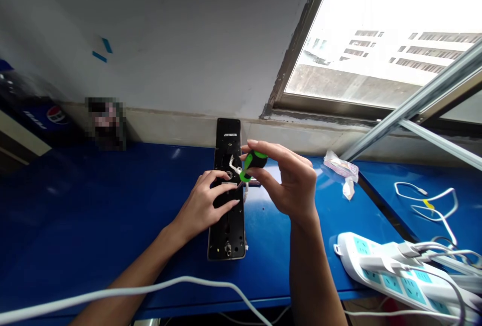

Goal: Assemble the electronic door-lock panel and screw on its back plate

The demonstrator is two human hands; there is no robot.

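Note:
A long black panel [228, 225] with screw holes, a metal spindle near its front end and a small white label lies lengthwise on the blue table. It looks like part of a door lock, but I cannot be sure. My left hand [205, 198] rests on the panel's middle with its fingers spread, the fingertips close to the screwdriver's shaft. In my right hand [289, 175], thumb and fingers pinch the handle of a short green and black screwdriver [254, 165]. Its shaft slants down toward the panel's right edge; the tip is hard to make out. A white cable [235, 165] comes out of the panel beside it.
On the right sits a white power strip [350, 250] with several plugs. Behind it are a white charging cable [433, 200] and a crumpled plastic bag [341, 165]. A thick white cable [181, 281] crosses the foreground. A Pepsi bottle [41, 115] stands left; metal bars [406, 100] cross the window.

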